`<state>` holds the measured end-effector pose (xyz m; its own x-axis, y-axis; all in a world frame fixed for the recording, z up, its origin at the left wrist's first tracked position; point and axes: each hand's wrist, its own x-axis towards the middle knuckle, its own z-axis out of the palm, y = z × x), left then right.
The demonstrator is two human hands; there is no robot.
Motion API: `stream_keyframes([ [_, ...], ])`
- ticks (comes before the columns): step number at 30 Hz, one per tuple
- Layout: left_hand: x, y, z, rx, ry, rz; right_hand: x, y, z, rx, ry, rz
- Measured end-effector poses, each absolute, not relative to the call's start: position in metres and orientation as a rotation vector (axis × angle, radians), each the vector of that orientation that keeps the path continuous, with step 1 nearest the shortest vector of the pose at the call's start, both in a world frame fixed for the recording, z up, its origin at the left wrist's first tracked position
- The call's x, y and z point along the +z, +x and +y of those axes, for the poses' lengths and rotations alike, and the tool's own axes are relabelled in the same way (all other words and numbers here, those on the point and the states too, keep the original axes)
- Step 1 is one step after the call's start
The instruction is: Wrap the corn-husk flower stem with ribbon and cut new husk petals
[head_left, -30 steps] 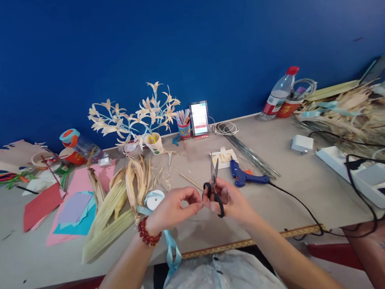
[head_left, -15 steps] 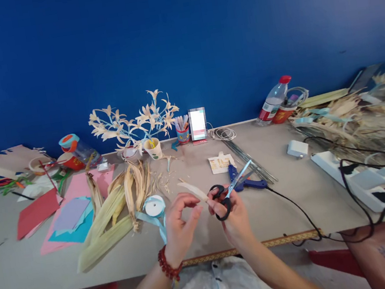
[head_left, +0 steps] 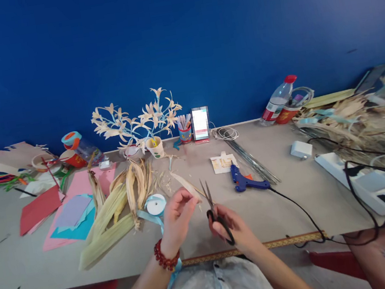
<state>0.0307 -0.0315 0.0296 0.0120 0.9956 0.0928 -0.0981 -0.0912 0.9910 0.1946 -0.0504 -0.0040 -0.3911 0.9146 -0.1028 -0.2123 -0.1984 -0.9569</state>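
Note:
My left hand (head_left: 179, 218) pinches a pale strip of corn husk (head_left: 186, 185), which points up and away to the left. In my right hand (head_left: 234, 224) is a pair of black-handled scissors (head_left: 210, 200), fingers in the loops and blades slightly apart. The blades point away from me, just right of the husk strip. Beside my left hand lies a roll of light blue ribbon (head_left: 155, 204), its tail running under that wrist. Dried corn husks (head_left: 115, 209) are heaped left of the roll. A blue glue gun (head_left: 246, 181) rests beyond my right hand.
Husk flowers stand in a paper cup (head_left: 155, 148) at the back, near a phone (head_left: 200, 123). Metal wires (head_left: 255, 161) lie behind the glue gun. A white power strip (head_left: 353, 183) with black cables occupies the right. Coloured paper (head_left: 75, 217) lies left.
The scissors have turned from pointing right to pointing away from me, and sit in my right hand's working grip. The husk strip is now in my left hand only.

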Motion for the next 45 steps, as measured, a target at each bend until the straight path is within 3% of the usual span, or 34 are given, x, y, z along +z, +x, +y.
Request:
stream_keyframes([
  [45, 0.0356, 0.0267, -0.0327, 1.186, 1.211, 1.096, -0.0116, 0.1977, -0.0577, 1.893, -0.987, -1.151],
])
